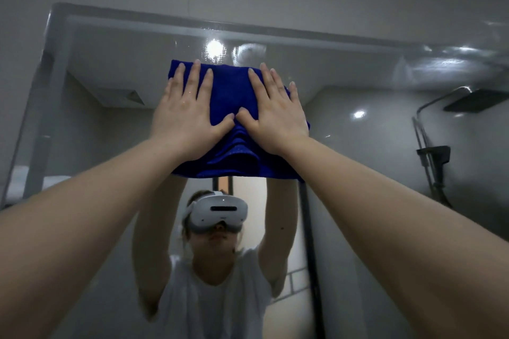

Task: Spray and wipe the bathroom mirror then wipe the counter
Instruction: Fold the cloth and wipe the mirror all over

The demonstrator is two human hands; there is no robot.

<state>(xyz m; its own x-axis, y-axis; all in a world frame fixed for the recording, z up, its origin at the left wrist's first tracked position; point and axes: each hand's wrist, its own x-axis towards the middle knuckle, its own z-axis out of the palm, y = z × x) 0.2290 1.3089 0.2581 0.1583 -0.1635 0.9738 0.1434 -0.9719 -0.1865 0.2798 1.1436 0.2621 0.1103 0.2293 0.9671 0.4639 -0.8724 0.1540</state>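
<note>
Both arms reach up, left hand (pixel 185 115) and right hand (pixel 275 115) flat, fingers (pixel 192 77) straight.

Item: blue cloth (pixel 231 91). We see only its middle strip and lower folds; the rest lies covered under the left hand (pixel 187 115) and right hand (pixel 275 118).
Item: mirror (pixel 110 63). The glass behind the cloth and palms is hidden, and the picture's bottom cuts it off below the hands.
Item: pale shape (pixel 19 181), far left of the left hand. It is too blurred for us to name.

No writing can be read on the blue cloth (pixel 231 96), the mirror (pixel 110 58) or the reflected headset (pixel 217 212).
</note>
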